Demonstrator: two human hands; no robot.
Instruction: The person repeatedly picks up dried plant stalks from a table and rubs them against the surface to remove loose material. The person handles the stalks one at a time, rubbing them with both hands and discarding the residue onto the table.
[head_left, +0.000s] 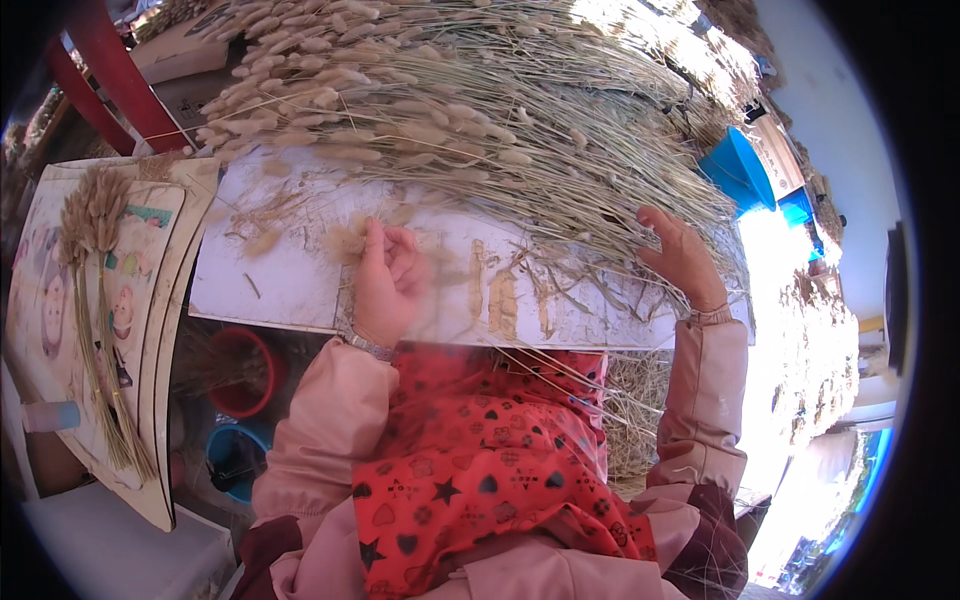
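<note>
My left hand (388, 274) is raised over the white board (255, 292), its fingers curled around the fluffy, blurred head of a dried bunny-tail grass stem (349, 241). To the right, my right hand (675, 251) has its thumb and fingers apart at the cut-stem side of a large pile of dried bunny-tail grass (480, 142). The pile lies across the far part of the board, heads to the left. Loose stems and bits of straw (562, 277) lie between my hands. Several stems hang over the board's near edge onto the red patterned apron (480, 465).
At left, two tied grass bunches (97, 285) lie on a picture-covered board (161, 262). Below stand a red bucket (244, 371) and a blue bucket (240, 459). Red metal legs (124, 67) rise at upper left. A blue basin (739, 171) and a cardboard box (776, 154) are at right.
</note>
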